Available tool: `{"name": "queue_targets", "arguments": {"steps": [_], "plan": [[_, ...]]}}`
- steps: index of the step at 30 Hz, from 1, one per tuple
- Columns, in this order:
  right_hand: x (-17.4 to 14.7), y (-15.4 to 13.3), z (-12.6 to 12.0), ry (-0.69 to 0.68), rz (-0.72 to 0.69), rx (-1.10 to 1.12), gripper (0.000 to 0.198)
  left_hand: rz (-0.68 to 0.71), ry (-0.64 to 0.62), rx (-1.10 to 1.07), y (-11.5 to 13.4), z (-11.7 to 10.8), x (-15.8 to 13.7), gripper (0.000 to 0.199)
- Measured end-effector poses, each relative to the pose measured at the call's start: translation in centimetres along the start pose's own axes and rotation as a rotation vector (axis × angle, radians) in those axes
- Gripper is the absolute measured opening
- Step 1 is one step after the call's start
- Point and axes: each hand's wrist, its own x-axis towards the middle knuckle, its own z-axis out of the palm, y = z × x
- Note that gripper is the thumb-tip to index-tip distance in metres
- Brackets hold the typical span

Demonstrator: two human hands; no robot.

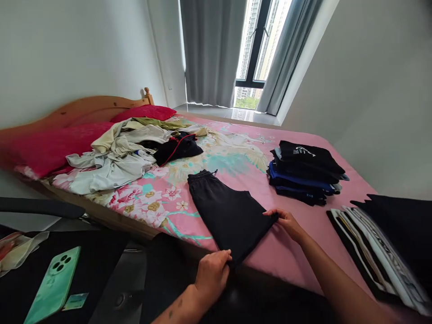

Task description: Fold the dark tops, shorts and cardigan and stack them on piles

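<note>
A pair of black shorts (229, 207) lies flat on the pink floral bedsheet (297, 238), its gathered waistband pointing away from me. My left hand (212, 272) is closed on the near left hem corner, at the bed's front edge. At the right leg's hem corner, my right hand (285, 222) pinches the fabric between thumb and fingers. The two legs are spread a little apart between my hands.
Crumpled clothes (118, 153) are heaped near red pillows (60, 144) on the left. Folded dark clothes (303, 171) are stacked to the right, with another folded pile (374, 256) nearer me. A green phone (56, 283) lies at lower left on a black surface.
</note>
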Motion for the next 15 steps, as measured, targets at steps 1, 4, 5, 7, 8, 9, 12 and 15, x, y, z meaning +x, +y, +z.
{"name": "queue_targets", "arguments": {"steps": [1,4,5,7,8,9,12,15], "plan": [[-1.4,0.8,-0.4,0.025,0.003,0.005,0.02,0.04,0.003,0.026,0.4,0.8,-0.7,0.031],[-4.5,1.8,-1.5,0.07,0.01,0.004,0.018,0.177,0.003,0.039,1.4,2.2,-2.0,0.029],[-5.2,2.0,-1.7,0.074,0.011,0.001,0.018,0.224,-0.005,0.026,1.6,2.5,-2.2,0.03],[-6.1,2.3,-2.1,0.078,0.018,-0.002,0.018,0.301,-0.031,0.006,1.9,2.8,-2.4,0.032],[-6.4,2.4,-2.1,0.078,0.02,-0.002,0.018,0.326,-0.046,0.005,1.9,2.8,-2.4,0.032],[-6.5,2.5,-2.2,0.078,0.018,-0.001,0.019,0.344,-0.061,0.007,2.0,2.7,-2.3,0.031],[-6.5,2.7,-2.1,0.082,0.0,-0.003,0.019,0.374,-0.132,0.002,2.3,1.9,-1.4,0.029],[-6.1,2.2,-2.0,0.093,-0.02,-0.012,0.016,0.364,-0.23,-0.059,2.5,0.9,-0.3,0.027]]}}
